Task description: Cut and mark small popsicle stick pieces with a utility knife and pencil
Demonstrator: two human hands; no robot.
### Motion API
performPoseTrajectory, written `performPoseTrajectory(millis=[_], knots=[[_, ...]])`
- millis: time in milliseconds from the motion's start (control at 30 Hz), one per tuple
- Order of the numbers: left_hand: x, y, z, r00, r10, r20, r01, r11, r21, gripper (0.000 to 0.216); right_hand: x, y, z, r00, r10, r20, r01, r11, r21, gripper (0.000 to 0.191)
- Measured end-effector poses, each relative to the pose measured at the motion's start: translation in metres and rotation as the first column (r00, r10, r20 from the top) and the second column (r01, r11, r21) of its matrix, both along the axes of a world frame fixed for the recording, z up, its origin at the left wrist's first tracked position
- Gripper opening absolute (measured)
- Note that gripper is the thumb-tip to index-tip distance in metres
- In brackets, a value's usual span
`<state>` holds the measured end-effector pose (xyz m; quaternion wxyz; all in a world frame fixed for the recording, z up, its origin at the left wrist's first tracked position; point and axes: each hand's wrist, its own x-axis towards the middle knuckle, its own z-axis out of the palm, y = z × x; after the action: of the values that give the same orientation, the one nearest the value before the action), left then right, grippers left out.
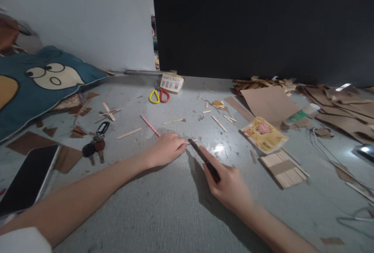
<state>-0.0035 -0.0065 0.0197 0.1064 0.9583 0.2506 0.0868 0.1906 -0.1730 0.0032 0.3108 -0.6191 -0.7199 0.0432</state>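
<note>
In the middle of the grey table, my left hand (167,150) is closed and pressed down on a short wooden stick (194,141), whose end pokes out past the fingertips. My right hand (230,185) is wrapped around a black utility knife (210,168). The knife's tip lies at the stick, just right of my left fingers. A pink striped pencil (150,125) points toward my left hand from behind. Just beyond the hands is another thin wooden stick (173,122), and a longer one (129,133) lies to the left.
Scissors (159,95) with yellow and red handles lie at the back by a small packet (172,83). To the right are a yellow packet (264,134), bundled craft sticks (283,168), a glue stick (302,114) and cardboard (267,103). Keys (95,147), a phone (29,175) and a cushion (49,85) occupy the left.
</note>
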Motion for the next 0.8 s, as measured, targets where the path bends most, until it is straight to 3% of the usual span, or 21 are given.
performPoseTrajectory(millis=[800], knots=[[0.0012, -0.006, 0.0017, 1.0, -0.008, -0.008, 0.009, 0.992, 0.122, 0.039, -0.0045, 0.0021, 0.002, 1.0, -0.017, 0.005, 0.016, 0.999, 0.036, 0.047]])
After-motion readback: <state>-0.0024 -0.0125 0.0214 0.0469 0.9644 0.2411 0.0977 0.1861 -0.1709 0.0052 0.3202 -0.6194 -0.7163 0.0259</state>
